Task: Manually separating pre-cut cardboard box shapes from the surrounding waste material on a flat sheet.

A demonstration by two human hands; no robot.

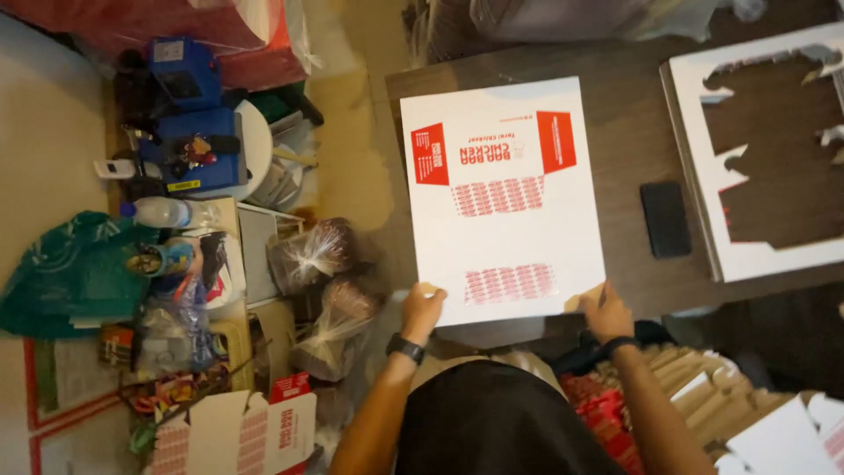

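A large white cardboard sheet printed with red panels lies flat on a dark wooden table. My left hand grips its near left corner, thumb on top. My right hand grips its near right corner. Both wrists wear dark bands. The sheet's near edge overhangs the table's front edge slightly.
A black phone lies right of the sheet. A stack of white sheets with cut-out shapes sits at the table's right. Left on the floor are plastic bags, a bottle, a blue machine and a folded printed box.
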